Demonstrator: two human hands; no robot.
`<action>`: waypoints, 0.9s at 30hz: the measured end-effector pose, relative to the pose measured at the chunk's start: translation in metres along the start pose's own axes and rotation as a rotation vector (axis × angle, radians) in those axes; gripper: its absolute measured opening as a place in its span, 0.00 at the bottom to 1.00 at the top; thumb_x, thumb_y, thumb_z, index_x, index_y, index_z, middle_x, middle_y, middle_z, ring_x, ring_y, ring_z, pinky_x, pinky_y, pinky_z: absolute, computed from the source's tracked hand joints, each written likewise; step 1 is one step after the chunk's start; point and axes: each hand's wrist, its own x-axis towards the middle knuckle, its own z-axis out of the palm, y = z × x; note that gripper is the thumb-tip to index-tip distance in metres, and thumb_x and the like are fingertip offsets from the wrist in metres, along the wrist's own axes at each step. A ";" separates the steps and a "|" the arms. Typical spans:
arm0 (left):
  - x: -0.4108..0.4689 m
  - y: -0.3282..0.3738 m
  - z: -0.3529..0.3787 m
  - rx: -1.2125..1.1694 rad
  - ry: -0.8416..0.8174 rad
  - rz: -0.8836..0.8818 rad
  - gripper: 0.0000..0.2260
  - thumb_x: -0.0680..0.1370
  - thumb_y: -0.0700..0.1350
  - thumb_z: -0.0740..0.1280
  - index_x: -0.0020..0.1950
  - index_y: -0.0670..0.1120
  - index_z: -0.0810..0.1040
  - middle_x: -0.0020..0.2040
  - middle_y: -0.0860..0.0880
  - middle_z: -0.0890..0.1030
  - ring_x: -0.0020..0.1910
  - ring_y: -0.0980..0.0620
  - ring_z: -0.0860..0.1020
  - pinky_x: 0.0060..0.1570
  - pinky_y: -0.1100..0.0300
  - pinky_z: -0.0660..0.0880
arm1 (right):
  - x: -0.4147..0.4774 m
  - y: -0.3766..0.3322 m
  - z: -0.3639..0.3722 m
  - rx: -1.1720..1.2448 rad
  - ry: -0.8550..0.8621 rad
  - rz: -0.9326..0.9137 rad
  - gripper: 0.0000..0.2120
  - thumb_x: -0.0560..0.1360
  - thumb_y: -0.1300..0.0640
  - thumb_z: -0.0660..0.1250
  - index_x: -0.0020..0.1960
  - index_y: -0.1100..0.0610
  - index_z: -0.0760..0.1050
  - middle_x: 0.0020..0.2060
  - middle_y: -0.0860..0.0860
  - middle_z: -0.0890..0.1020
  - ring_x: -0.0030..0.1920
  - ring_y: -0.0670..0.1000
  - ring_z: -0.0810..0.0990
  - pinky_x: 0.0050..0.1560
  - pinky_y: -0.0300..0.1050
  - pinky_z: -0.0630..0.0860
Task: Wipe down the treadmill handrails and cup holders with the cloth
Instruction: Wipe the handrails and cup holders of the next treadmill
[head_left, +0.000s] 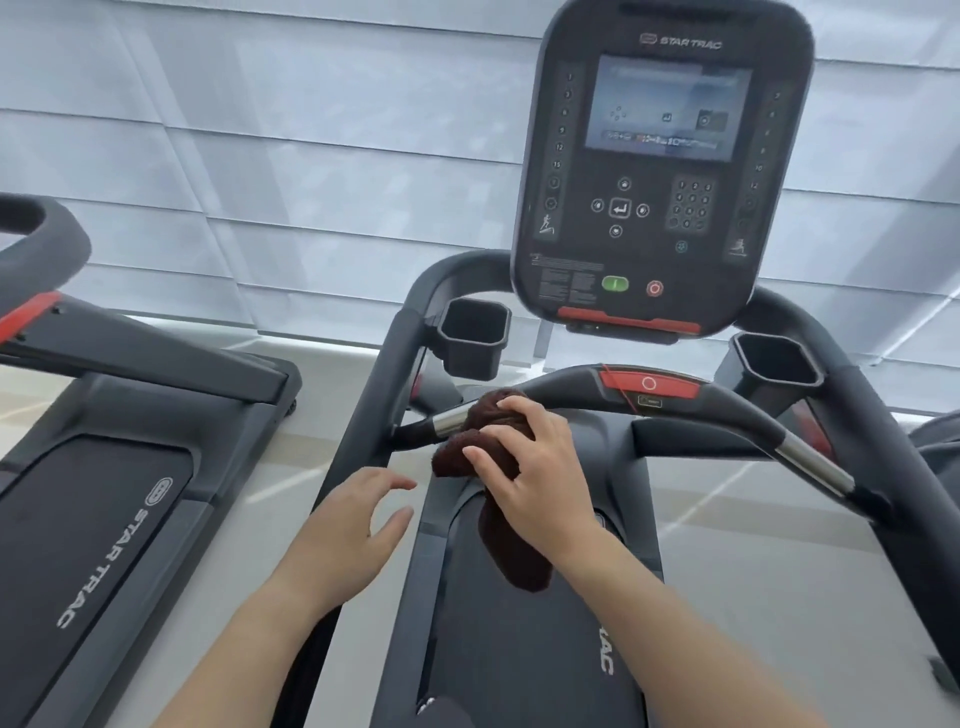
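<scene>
Treadmill (524, 649) fills the middle of the view, a dark Star Trac machine with its deck running toward the person and its frame rising ahead. A second treadmill (104, 519) of the same make stands to the left, apart from it, with pale floor (332, 379) between them and grey blinds (260, 156) behind both.

The console (660, 166) stands tall at the head of the machine, screen lit, with a green button and a red one low on its face. Below it a curved front handrail (727, 410) crosses the frame, dark with a red panel in the centre and a shiny metal section near each end. Side rails (384, 374) sweep down on either side. Two empty cup holders sit just under the console: the left holder (474, 338) beside the left rail, the right holder (776, 364) beside the right rail.

The cloth (488, 457), dark brown and bunched, is pressed onto the left part of the front handrail, just right of the metal section, and its loose end hangs down over the deck. The right hand (530, 467) lies on top of it, fingers curled round the bundle and gripping it against the bar. The left hand (358, 525) hovers nearby over the left rail, fingers spread and loosely bent, holding nothing and touching nothing.
</scene>
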 end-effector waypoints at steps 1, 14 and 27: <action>0.010 0.002 0.000 0.001 0.001 0.004 0.10 0.76 0.49 0.63 0.57 0.58 0.74 0.54 0.67 0.71 0.55 0.67 0.70 0.54 0.69 0.64 | 0.011 0.004 -0.001 0.003 0.011 -0.013 0.12 0.75 0.46 0.65 0.51 0.53 0.81 0.61 0.51 0.74 0.59 0.56 0.70 0.59 0.51 0.69; 0.188 -0.015 -0.012 -0.056 0.075 0.042 0.10 0.76 0.47 0.65 0.57 0.55 0.75 0.54 0.60 0.75 0.52 0.64 0.73 0.49 0.75 0.65 | 0.172 0.056 0.020 -0.057 -0.016 -0.112 0.14 0.76 0.43 0.62 0.52 0.50 0.80 0.62 0.48 0.73 0.60 0.52 0.69 0.62 0.42 0.63; 0.307 -0.050 -0.025 -0.029 0.023 0.041 0.11 0.76 0.47 0.65 0.58 0.53 0.75 0.55 0.58 0.75 0.54 0.61 0.72 0.54 0.73 0.62 | 0.289 0.094 0.061 -0.030 -0.019 -0.073 0.12 0.76 0.46 0.65 0.54 0.51 0.80 0.62 0.48 0.73 0.60 0.52 0.69 0.61 0.39 0.61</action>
